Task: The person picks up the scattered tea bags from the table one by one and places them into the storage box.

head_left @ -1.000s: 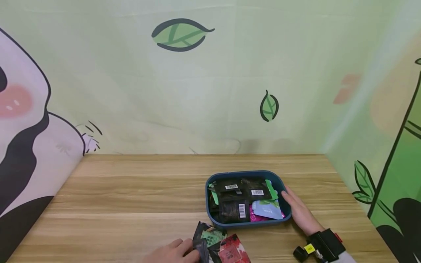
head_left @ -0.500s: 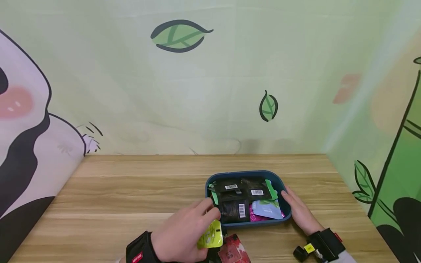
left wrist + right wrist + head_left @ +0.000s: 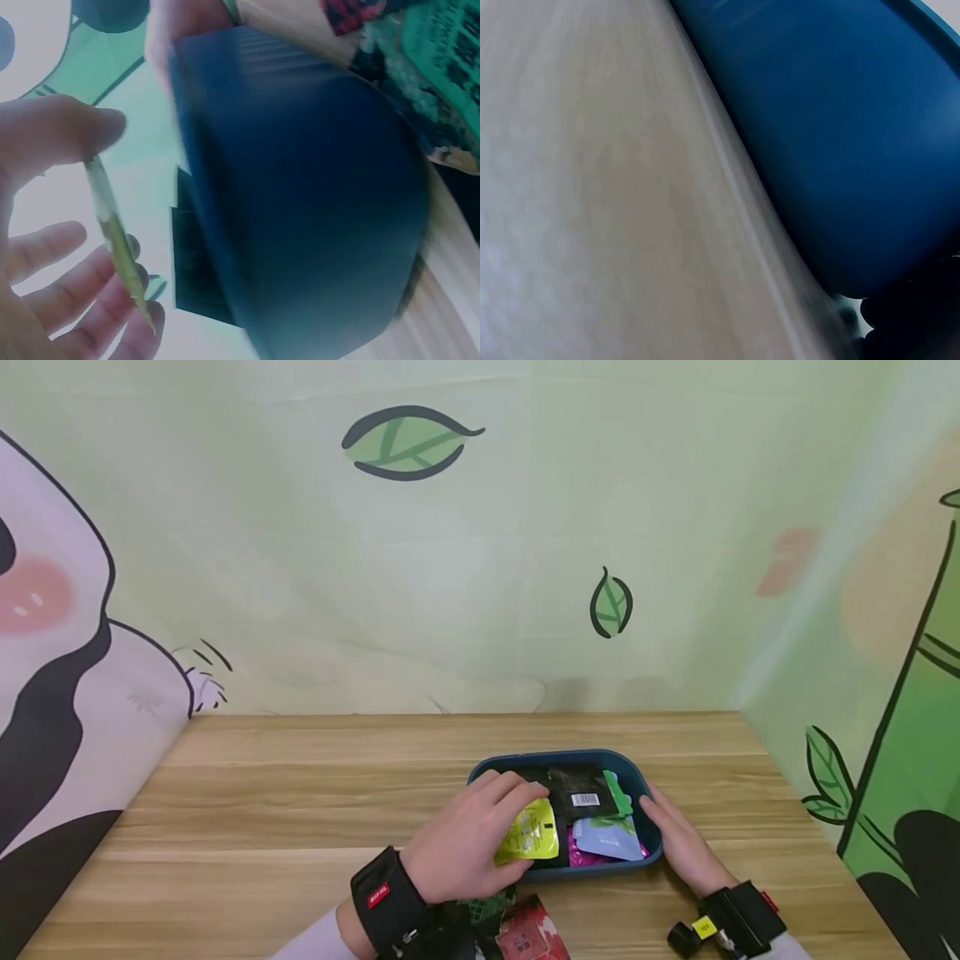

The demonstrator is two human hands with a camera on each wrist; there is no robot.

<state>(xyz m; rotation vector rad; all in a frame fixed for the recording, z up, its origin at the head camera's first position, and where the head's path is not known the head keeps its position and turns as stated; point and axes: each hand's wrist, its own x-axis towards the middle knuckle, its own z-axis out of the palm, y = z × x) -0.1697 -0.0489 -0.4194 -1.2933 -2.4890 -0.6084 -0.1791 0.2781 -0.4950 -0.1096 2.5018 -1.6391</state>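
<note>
My left hand (image 3: 468, 835) pinches a small yellow packet (image 3: 536, 831) over the left part of a dark blue bin (image 3: 592, 873). In the left wrist view the packet (image 3: 120, 244) appears edge-on under the thumb, beside the bin's outer wall (image 3: 300, 172). Against the bin's right side rests my right hand (image 3: 684, 845), its thumb near the rim. Black packets (image 3: 573, 802), a light blue packet (image 3: 609, 837) and a magenta packet (image 3: 583, 858) lie inside the bin; my left hand hides part of them. The right wrist view shows mostly the bin's wall (image 3: 840, 135).
On the wooden table (image 3: 300, 777), in front of the bin, lie a red packet (image 3: 534, 933) and a dark packet with a green label (image 3: 487, 907), partly covered by the left wrist. A printed backdrop (image 3: 525, 527) stands behind the table.
My left hand has picked up the yellow packet from the near side and carried it forward and right, over the bin. The right hand and bin stay in place.
</note>
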